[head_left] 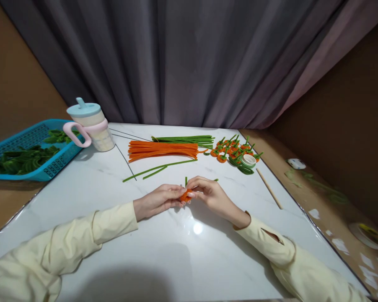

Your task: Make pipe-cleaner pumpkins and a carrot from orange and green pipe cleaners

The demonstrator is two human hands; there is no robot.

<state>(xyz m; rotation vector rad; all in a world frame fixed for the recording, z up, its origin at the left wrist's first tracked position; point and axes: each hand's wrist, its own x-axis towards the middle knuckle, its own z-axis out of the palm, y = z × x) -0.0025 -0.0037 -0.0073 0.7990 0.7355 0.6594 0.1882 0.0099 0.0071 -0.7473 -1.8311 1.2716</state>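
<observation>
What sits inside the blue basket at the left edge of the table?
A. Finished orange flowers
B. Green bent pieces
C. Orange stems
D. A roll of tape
B: the blue basket holds only dark green bent pieces, while the orange stems lie in a bundle on the white table and the finished orange flowers are grouped farther right.

We pinch a small orange fuzzy pipe-cleaner coil (pixel 185 195) between our fingertips; its short green stem pokes straight up, just above the white marble worktop (pixel 164 251).
</observation>
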